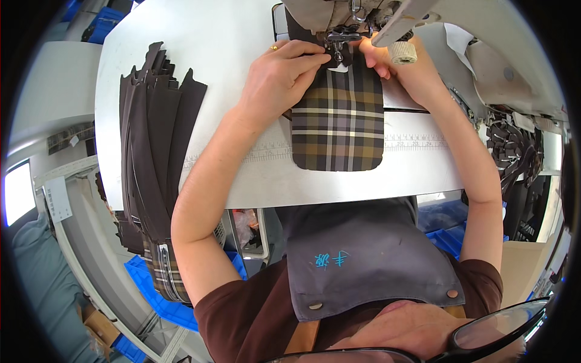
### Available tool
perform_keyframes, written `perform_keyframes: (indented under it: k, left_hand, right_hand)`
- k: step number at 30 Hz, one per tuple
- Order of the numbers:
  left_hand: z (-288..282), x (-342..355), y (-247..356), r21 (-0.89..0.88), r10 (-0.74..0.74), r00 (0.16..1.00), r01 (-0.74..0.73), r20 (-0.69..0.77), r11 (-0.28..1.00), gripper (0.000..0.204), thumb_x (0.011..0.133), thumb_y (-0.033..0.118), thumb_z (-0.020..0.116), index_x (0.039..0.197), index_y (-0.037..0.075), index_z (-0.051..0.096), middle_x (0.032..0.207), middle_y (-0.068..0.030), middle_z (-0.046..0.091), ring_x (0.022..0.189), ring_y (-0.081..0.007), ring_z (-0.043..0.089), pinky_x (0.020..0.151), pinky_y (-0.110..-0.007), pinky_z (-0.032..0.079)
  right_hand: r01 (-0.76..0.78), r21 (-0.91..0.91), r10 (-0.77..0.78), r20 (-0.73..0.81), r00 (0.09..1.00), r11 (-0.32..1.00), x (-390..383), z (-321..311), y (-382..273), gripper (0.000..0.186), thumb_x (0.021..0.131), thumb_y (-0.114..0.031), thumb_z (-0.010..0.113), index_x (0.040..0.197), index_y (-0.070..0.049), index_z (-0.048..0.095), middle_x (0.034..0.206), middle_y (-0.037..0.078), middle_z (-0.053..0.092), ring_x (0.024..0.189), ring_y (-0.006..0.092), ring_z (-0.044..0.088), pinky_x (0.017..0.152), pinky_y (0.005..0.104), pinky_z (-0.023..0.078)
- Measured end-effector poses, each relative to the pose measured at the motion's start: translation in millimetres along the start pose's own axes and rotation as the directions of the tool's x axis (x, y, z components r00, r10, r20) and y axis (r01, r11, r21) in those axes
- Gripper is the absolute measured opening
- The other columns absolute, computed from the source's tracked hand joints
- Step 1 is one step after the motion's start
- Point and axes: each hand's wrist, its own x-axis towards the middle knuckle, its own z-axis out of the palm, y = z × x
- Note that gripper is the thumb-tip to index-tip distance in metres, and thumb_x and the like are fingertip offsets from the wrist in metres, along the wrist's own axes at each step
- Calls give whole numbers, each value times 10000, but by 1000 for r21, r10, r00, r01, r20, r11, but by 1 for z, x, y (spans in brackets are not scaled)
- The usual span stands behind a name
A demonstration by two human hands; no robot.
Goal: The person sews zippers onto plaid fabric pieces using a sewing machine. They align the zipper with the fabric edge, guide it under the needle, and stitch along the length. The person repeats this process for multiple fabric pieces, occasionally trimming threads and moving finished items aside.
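A plaid fabric panel (339, 130) in brown, black and white lies flat on the sewing machine's bed, its rounded end toward me. The panel's far end runs under the presser foot (339, 53), where a dark fabric strip (298, 27) also shows. My left hand (283, 74) has its fingers drawn together, their tips pressing the panel's far left edge beside the foot. On the right of the foot, the curled fingers of my right hand (407, 65) close on the panel's other edge. Machine parts partly cover those fingertips.
A bundle of dark fabric strips (154, 121) hangs over the table's left edge, with a plaid piece carrying a zipper (164, 272) below. A blue bin (160, 305) stands under it. The machine head (484, 27) overhangs the far right. More dark pieces (514, 148) are piled at right.
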Motion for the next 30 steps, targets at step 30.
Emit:
perform_keyframes:
  k: [30]
  left_hand:
    - [0,15,10,-335,-450,887,456,99,825,123,804,66,678,894,-16,692,830,-33,664,771,-118,577,730,-234,450]
  right_hand:
    - [708,-663,-539,514,668,245,-58,38,5,260,766,-182,676,955,-8,630,1039,115,631,925,287,609,787,374,516]
